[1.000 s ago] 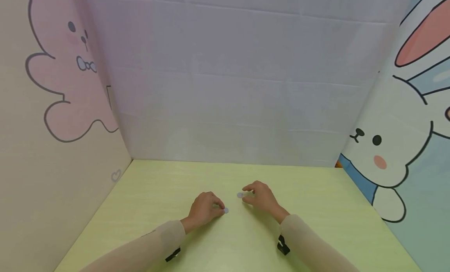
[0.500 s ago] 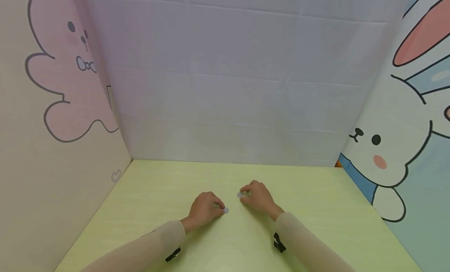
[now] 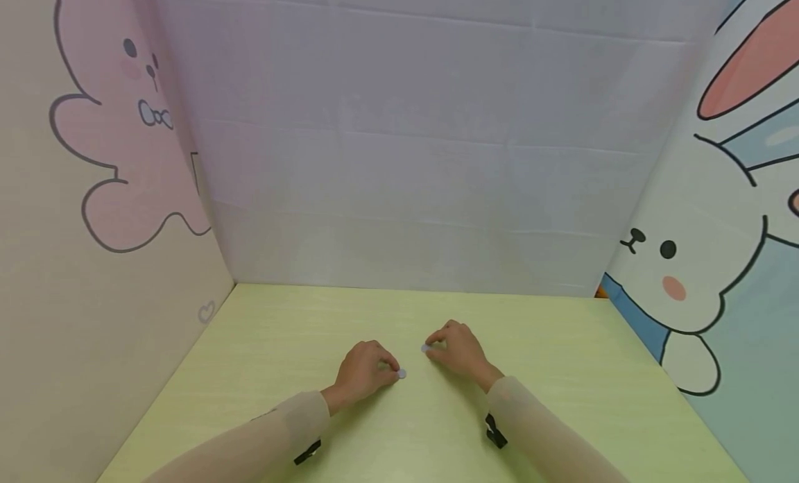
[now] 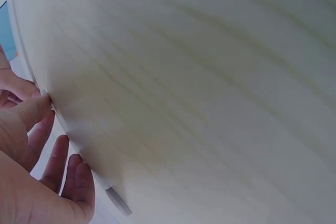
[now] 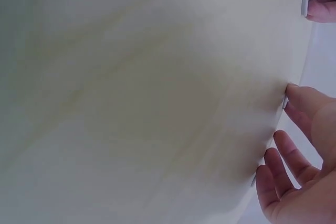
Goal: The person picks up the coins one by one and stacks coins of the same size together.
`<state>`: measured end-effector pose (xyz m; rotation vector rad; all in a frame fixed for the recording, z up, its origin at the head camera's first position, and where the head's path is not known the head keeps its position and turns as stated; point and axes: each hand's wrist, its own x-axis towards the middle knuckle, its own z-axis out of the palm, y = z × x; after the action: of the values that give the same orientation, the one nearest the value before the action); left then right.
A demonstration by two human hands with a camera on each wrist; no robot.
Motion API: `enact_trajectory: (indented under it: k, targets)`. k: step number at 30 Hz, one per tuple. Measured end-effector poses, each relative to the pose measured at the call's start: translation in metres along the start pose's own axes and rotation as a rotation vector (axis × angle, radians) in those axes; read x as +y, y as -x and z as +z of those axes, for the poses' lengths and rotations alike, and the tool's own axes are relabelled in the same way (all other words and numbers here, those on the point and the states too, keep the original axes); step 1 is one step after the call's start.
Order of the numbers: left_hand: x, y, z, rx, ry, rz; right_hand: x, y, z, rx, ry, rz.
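In the head view my left hand (image 3: 365, 372) pinches a small pale round disc (image 3: 402, 374) between thumb and forefinger, low over the yellow-green table. Further back and to the right, the thumb and forefinger of my right hand (image 3: 458, 348) close on a second pale disc (image 3: 424, 348), partly covered by the fingertips. From the right wrist view, the left hand's disc (image 5: 304, 4) looks thin and edge-on; the right hand's disc (image 5: 285, 102) is a sliver between the fingertips. The other fingers of each hand are spread loosely.
A short grey strip-like thing (image 4: 118, 201) lies near the left hand's outer fingers in the left wrist view; its kind cannot be told. The table (image 3: 281, 323) is bounded by a white back wall (image 3: 406, 157) and printed side panels (image 3: 699, 275).
My right hand has moved slightly left, and its thumb and forefinger have closed on the farther disc. The left hand keeps its place and its pinch.
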<state>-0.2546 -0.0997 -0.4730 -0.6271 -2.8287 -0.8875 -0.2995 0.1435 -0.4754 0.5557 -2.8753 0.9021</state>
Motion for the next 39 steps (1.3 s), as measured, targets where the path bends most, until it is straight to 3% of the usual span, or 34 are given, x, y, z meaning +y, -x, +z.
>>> enact_trajectory:
  k: [11,31,39]
  targets:
    - [0.002,0.001,-0.002,0.005,-0.001,-0.005,0.007,0.01,-0.003,0.003,0.013,-0.014]
    - [0.005,0.001,-0.002,-0.004,-0.003,-0.017,0.023,0.046,-0.022,-0.006,-0.017,0.018]
    - [0.005,0.002,-0.002,0.0,-0.005,-0.022,0.027,0.058,-0.028,0.005,-0.01,-0.024]
